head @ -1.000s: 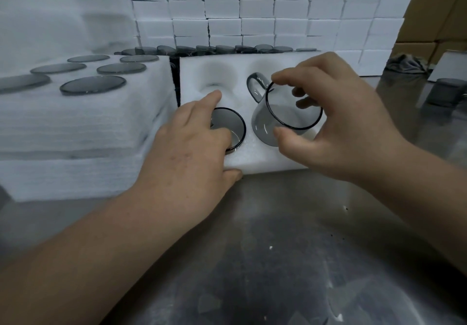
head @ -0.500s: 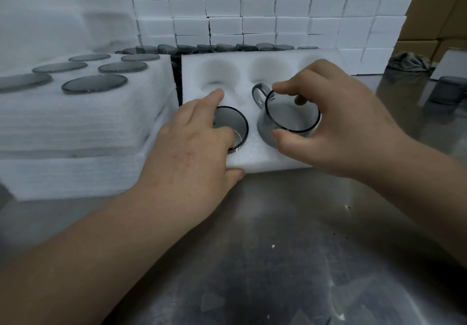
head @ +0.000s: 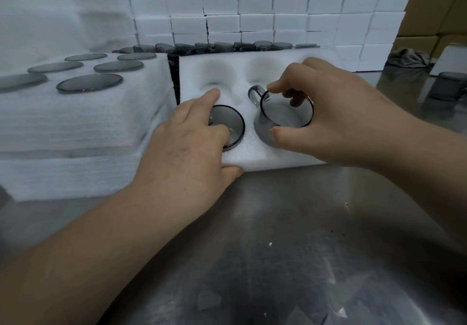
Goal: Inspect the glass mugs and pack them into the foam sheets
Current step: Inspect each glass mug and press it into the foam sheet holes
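Note:
A white foam sheet (head: 255, 156) with round pockets lies on the steel table. My right hand (head: 328, 120) grips the rim of a smoky grey glass mug (head: 283, 112) that sits partly down in the front right pocket, its handle pointing to the far left. Another grey mug (head: 231, 127) rests sunk in the front left pocket. My left hand (head: 187, 152) lies flat over that mug and the foam's front edge, fingers spread, thumb under the edge. Two back pockets (head: 218, 73) are empty.
To the left stands a stack of foam sheets (head: 75, 127) filled with mugs, only their rims showing. A row of loose grey mugs (head: 227, 46) stands behind the foam. White foam blocks (head: 252, 8) wall the back; cardboard boxes (head: 434, 8) and one mug (head: 447, 89) sit at the right.
My right hand has lowered the tilted mug from above the foam down into the front right pocket and turned it upright. My left hand has stayed on the left mug.

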Demonstrator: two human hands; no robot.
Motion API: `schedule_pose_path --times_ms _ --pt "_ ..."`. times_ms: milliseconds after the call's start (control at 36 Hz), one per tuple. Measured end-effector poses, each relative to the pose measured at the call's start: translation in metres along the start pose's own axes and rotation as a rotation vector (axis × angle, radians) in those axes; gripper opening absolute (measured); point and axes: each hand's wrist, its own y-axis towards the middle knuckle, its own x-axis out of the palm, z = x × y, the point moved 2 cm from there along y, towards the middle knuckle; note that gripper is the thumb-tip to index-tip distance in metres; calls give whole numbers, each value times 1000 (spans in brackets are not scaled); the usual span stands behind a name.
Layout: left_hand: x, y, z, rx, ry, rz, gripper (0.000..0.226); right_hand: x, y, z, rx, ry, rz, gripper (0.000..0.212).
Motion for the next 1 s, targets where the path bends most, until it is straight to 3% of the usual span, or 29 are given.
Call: schedule_pose_path --times_ms 139,417,723,778,889,1000 --pt "2 1 -2 3 -29 -28 31 1 3 1 20 11 -27 43" --pt "8 7 -9 -59 -134 -125 29 8 15 4 77 22 -51 54" --pt "-6 8 -2 -170 -208 -225 20 12 3 8 78 -100 -135 79" --pt "-8 8 -3 -170 -192 -197 30 9 2 7 77 -115 -140 81" --pt "-15 5 4 -44 -145 -30 90 8 0 7 55 -129 -180 86" --pt "-10 4 18 122 -40 -52 102 5 -1 12 0 -116 -293 105"
